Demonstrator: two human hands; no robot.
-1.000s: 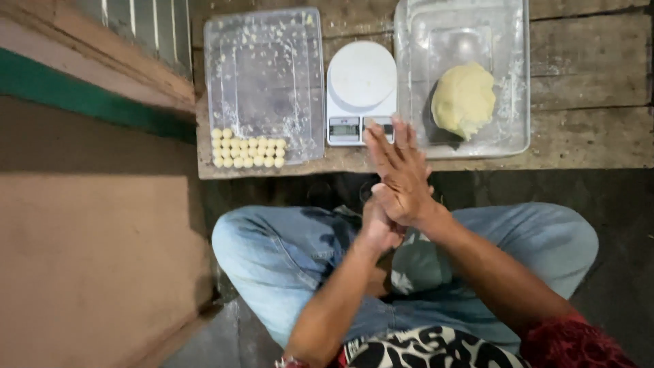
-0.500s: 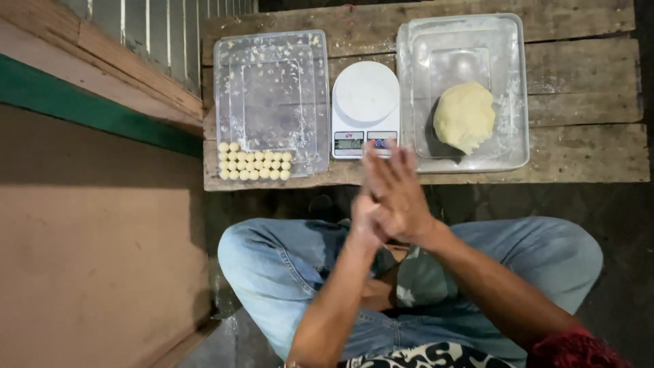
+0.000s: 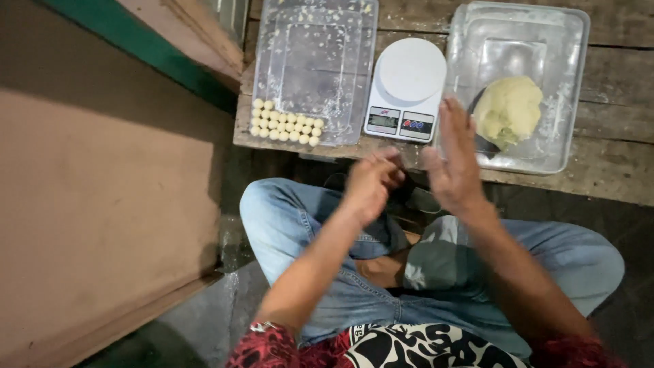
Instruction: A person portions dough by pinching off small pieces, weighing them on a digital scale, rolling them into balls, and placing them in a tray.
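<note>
My left hand (image 3: 371,182) hovers over my lap with its fingers curled; its back faces the camera, so anything in the palm is hidden. My right hand (image 3: 455,160) is a little to the right, flat and open with fingers spread, just in front of the white kitchen scale (image 3: 409,82). A lump of pale dough (image 3: 509,109) lies in the clear plastic tray (image 3: 572,82) on the right. Rows of small dough balls (image 3: 286,126) fill the near corner of the clear tray (image 3: 340,41) on the left.
Both trays and the scale rest on a low wooden board (image 3: 613,184) in front of my crossed legs in blue jeans (image 3: 293,218). A dark flat tool (image 3: 480,142) pokes out beside the dough lump. A brown panel with a green strip (image 3: 157,48) stands at left.
My palms were pressed together, sliding over each other; now they have come apart, the left curled and the right open. The view has also moved closer.
</note>
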